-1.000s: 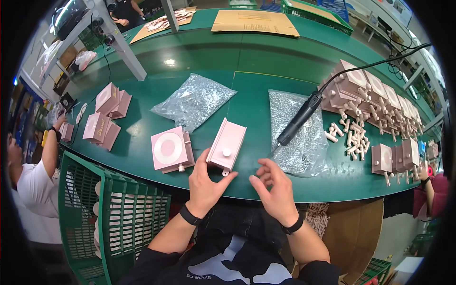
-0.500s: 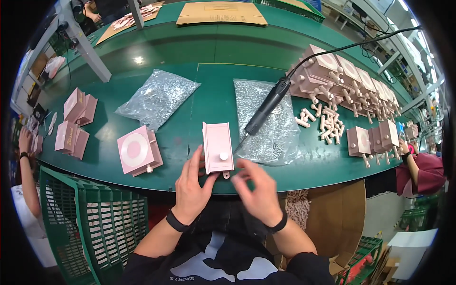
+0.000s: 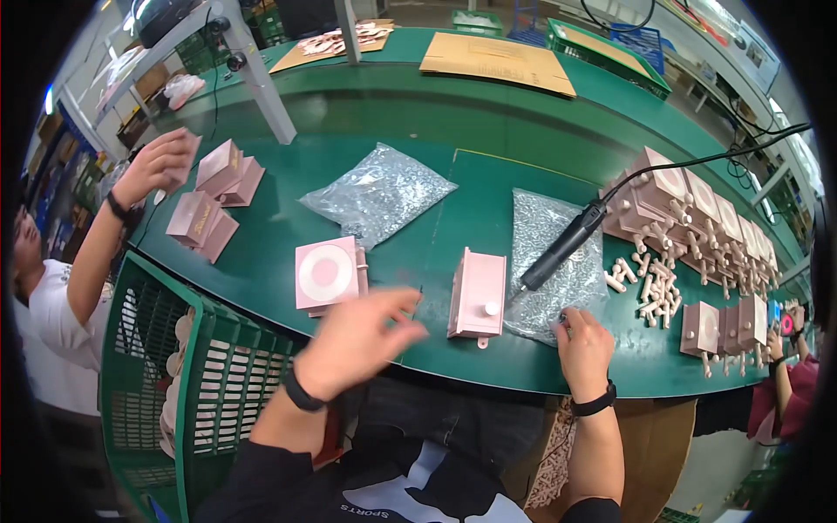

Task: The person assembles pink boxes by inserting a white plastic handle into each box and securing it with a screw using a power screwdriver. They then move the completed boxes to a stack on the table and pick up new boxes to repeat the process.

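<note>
A pink box with a white knob (image 3: pixel 478 292) stands on the green bench in front of me, a small tab showing at its near edge. To its left, my left hand (image 3: pixel 362 336) is over the bench with fingers apart and nothing in them, slightly blurred. Just beyond that hand sits another pink box (image 3: pixel 324 275), a white ring on its top, partly hidden by the hand. My right hand (image 3: pixel 584 349) is closed at the near edge of a clear bag of small metal screws (image 3: pixel 558 244); what its fingertips pinch is too small to tell. A black electric screwdriver (image 3: pixel 567 244) hangs over this bag.
A second screw bag (image 3: pixel 379 196) lies further left. Pink pegs (image 3: pixel 658 292) are heaped before stacked pink boxes (image 3: pixel 689 213) at right. A green crate (image 3: pixel 187 383) stands below the bench at left. A co-worker's hand (image 3: pixel 161 166) lifts a pink piece.
My left hand has let go of the knobbed box and moved left. My right hand has moved right, to the bag. The view has shifted left. The co-worker's arm has risen.
</note>
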The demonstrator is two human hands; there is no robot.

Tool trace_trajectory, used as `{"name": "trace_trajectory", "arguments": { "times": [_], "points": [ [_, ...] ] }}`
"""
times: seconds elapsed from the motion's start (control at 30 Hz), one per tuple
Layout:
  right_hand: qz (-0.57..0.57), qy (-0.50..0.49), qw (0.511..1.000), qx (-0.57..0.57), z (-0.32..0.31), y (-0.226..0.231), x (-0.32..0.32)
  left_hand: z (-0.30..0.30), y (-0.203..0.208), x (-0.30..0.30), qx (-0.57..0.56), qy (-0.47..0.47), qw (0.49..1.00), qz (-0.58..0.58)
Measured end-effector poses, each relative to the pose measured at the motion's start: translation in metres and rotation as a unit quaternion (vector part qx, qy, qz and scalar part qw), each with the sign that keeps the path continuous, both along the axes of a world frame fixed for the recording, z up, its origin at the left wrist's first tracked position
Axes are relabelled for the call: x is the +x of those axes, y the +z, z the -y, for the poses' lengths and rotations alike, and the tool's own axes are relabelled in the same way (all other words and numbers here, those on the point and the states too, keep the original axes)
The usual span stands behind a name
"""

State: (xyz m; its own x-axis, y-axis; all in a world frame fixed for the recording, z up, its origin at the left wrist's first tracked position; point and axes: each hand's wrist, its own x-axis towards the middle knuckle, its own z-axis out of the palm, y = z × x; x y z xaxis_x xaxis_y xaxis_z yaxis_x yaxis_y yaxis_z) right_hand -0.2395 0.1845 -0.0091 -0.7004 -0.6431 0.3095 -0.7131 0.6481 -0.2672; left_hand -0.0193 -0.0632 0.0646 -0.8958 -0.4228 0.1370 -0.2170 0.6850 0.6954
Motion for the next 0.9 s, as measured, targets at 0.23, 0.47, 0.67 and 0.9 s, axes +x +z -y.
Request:
{"name": "trace_trajectory", "arguments": {
  "times": [0.23,0.47,0.67,0.9],
  "points": [
    [0.015,0.016,0.999,-0.023,-0.004,-0.006,-0.008,0.129,0.002,-0.035,-0.242,0.118,0.952,0.147],
    [0.024,0.030,0.998,-0.050,0.001,-0.008,-0.007,0.162,-0.013,-0.069,-0.301,0.102,0.918,0.239],
    [0.034,0.031,0.998,-0.039,-0.004,-0.007,-0.009,0.152,-0.011,-0.097,-0.393,0.092,0.902,0.153],
    [0.049,0.029,0.998,-0.024,-0.004,-0.007,-0.007,0.180,0.002,-0.133,-0.437,-0.005,0.896,0.071]
  ]
}}
